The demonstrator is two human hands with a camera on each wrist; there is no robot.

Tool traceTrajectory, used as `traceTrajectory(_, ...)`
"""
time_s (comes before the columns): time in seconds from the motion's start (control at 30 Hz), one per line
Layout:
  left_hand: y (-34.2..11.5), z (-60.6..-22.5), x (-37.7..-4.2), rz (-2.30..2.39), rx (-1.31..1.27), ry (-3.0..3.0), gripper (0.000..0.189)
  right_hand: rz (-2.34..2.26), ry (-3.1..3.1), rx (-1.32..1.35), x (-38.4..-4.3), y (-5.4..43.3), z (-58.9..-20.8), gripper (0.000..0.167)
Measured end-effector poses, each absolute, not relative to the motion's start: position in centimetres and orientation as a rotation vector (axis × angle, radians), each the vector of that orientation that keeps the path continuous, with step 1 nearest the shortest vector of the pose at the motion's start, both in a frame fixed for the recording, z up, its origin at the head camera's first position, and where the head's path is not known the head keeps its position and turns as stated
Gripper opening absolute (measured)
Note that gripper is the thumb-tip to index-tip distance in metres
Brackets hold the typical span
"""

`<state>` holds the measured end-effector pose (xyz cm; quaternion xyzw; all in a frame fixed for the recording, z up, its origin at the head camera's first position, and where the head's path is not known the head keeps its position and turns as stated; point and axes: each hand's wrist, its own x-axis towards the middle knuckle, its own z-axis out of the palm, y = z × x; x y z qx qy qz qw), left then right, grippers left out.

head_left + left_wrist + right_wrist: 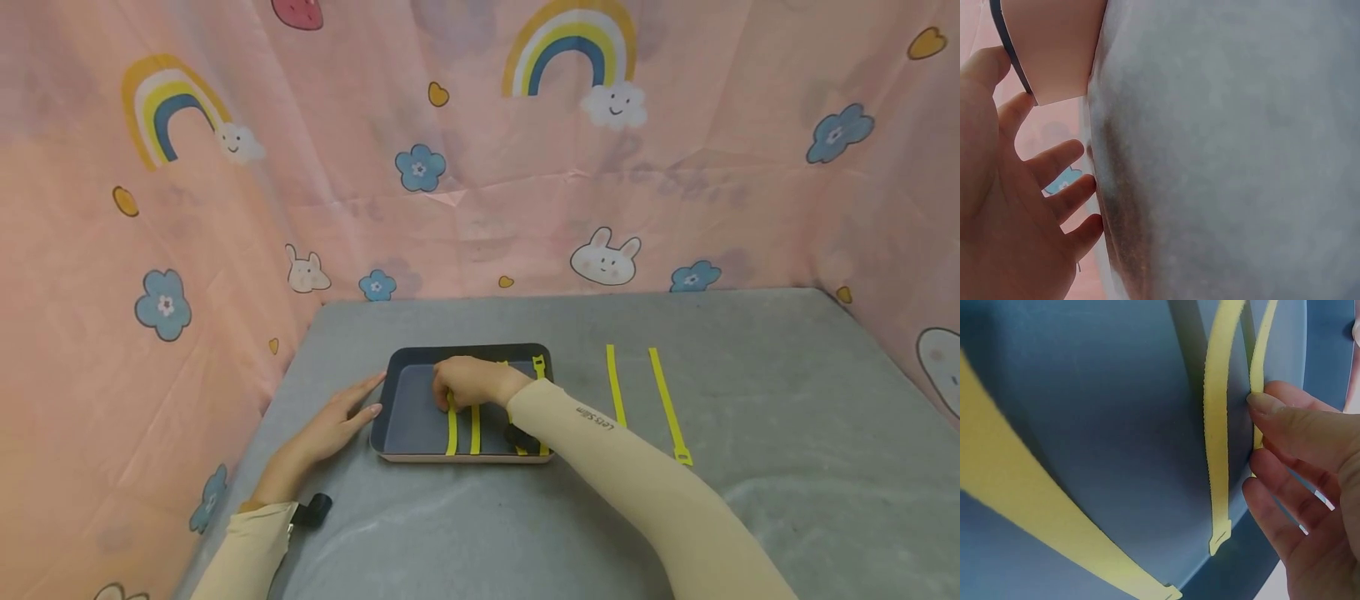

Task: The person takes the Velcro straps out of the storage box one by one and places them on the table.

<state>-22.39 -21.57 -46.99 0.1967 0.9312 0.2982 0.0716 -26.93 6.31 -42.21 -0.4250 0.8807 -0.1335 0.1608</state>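
The yellow cable-tie strap [452, 435] lies in the baking tray [412, 400], toward seven o'clock of its centre, pinched between the right hand's [474, 382] thumb and finger. The left hand [332, 427], fingers spread, touches the rim at nine o'clock. Brushing knuckles could skew the neighbouring strap [476, 432]. The right-wrist view shows the pinch's thumb side, hidden from the head camera.

Dark rectangular tray [416, 408], 4 yellow straps [475, 429] inside, 2 straps [666, 396] lying alongside

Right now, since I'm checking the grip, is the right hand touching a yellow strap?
Touching. The right wrist view shows the right hand pinching a yellow strap, no gap between them.
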Motion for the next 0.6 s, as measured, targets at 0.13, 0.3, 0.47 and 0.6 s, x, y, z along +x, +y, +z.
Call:
traceTrajectory(0.13, -21.54, -46.99, -22.35, 0.897, 0.590, 2.799, 0.060, -0.374, 2.522, -1.231, -26.97, 6.23, -42.33, 0.020)
traceTrajectory(0.3, -21.52, -46.92, -22.32, 0.895, 0.589, 2.798, 0.060, -0.365, 2.528, -1.260, -26.95, 6.24, -42.35, 0.019)
traceTrajectory(0.47, -21.51, -46.90, -22.32, 0.906, 0.582, 2.791, 0.060, -0.391, 2.522, -1.233, -26.83, 6.35, -42.20, 0.018)
traceTrajectory(0.6, -21.52, -46.91, -22.32, 0.902, 0.577, 2.796, 0.060, -0.389, 2.517, -1.243, -26.80, 6.32, -42.15, 0.019)
